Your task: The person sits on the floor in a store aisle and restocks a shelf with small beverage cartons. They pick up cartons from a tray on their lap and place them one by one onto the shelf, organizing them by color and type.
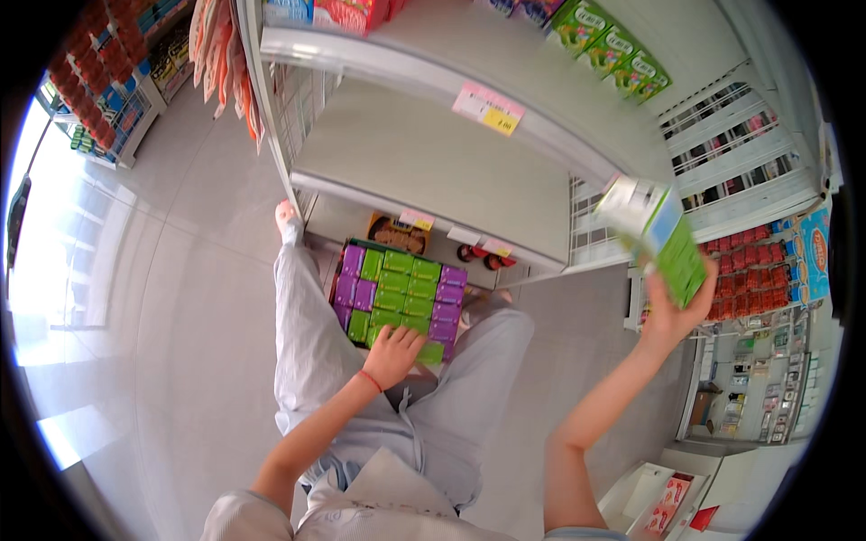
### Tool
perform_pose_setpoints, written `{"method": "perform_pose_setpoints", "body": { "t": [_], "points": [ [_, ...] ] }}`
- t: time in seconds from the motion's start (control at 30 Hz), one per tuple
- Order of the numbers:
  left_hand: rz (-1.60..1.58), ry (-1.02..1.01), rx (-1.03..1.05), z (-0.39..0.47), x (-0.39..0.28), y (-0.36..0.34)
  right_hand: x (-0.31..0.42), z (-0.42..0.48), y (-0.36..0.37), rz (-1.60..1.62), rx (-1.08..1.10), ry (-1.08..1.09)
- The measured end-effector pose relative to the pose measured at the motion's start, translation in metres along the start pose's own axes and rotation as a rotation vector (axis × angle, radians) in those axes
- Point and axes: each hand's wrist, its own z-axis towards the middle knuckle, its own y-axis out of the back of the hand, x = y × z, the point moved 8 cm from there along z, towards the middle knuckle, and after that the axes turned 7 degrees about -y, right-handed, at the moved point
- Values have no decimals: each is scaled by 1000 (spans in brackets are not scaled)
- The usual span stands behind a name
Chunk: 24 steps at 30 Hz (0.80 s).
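In my raised right hand [676, 304] is a green-and-white carton box [676, 253], blurred by motion, up at the right of the shelf. Between my knees sits a display case [335, 287] packed with small green boxes [390, 280] and purple boxes [452, 295]. My left hand [394, 355], with a red string at the wrist, lies over the near row of green boxes. Its fingertips touch them, but whether it grips one is hidden.
Before me stands a white metal shelf unit [433, 152] with price tags [488, 108] on its edge. More green boxes [612, 47] stand on its upper shelf. A brown food package [398, 233] lies low down. Wire racks [737, 152] and hanging red packets [751, 277] are at right.
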Motion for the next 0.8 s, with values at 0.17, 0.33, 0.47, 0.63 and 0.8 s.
{"method": "perform_pose_setpoints", "body": {
  "t": [0.17,0.33,0.47,0.63,0.8],
  "points": [
    [20,-10,6,-1,2,-3,-45,-109,-58,-236,418,-194],
    [16,-19,3,2,-1,2,-123,-213,-104,-442,643,-170],
    [9,-18,2,4,-1,1,-151,-274,-128,-415,723,-234],
    [8,-4,34,3,2,-2,-150,-290,-145,-390,671,-253],
    [19,-17,12,4,2,2,-149,-294,-146,-426,704,-229]
  ]
}}
